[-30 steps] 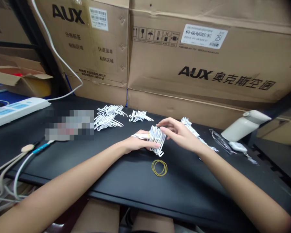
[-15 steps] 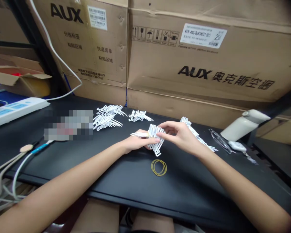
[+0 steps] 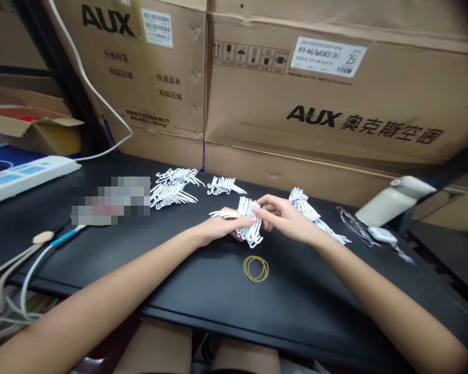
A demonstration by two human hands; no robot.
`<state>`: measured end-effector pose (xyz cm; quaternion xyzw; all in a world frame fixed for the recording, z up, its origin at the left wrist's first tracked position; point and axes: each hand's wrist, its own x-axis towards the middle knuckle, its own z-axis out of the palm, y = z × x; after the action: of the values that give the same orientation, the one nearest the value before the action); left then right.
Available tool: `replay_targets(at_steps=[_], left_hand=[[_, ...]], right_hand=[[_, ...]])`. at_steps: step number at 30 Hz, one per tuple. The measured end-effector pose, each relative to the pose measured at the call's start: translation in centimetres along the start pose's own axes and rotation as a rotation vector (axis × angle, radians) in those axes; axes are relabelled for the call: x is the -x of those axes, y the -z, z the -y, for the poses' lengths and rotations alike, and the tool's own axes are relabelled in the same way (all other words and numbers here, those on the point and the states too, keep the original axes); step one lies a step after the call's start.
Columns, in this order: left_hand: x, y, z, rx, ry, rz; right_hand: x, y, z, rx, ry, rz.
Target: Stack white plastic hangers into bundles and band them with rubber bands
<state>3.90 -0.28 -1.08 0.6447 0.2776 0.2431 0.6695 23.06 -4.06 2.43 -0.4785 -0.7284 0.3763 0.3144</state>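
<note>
My left hand (image 3: pixel 218 229) and my right hand (image 3: pixel 284 218) meet over a stack of small white plastic hooks (image 3: pixel 248 222) on the black table (image 3: pixel 179 280). Both hands are closed on that stack, left from below and behind, right with fingers pinching its right side. Yellow rubber bands (image 3: pixel 256 268) lie on the table just in front of the stack. More white hooks lie in a row (image 3: pixel 315 215) right behind my right hand, and in bundles (image 3: pixel 171 189) (image 3: pixel 223 185) farther back to the left.
Large AUX cardboard boxes (image 3: pixel 320 98) wall off the back of the table. A white bottle (image 3: pixel 393 200) lies at the right with a small white device (image 3: pixel 382 235). A white power strip (image 3: pixel 23 176) and cables (image 3: pixel 19 270) lie at the left.
My right hand went from lying flat over the stack to pinching its right side. The stack shifted slightly back and up. The rubber bands stayed put.
</note>
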Motion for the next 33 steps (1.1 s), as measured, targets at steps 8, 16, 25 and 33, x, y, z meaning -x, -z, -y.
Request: replay_targets(at_steps=[8,16,25,33], left_hand=[[0.0,0.1,0.1,0.039,-0.001,-0.018],[-0.2,0.7,0.3,0.185,-0.017,-0.072],[-0.4,0.8,0.8,0.100,0.017,-0.099],[-0.6,0.8,1.1,0.020,0.001,-0.043]], right_hand=[[0.2,0.0,0.4,0.039,0.054,-0.059],[1.5,1.9,2.3,0.376,0.183,-0.441],[5.7,3.1,1.7,0.271,0.165,-0.894],[9.8,1.0,-1.4,0.324,0.050,-1.064]])
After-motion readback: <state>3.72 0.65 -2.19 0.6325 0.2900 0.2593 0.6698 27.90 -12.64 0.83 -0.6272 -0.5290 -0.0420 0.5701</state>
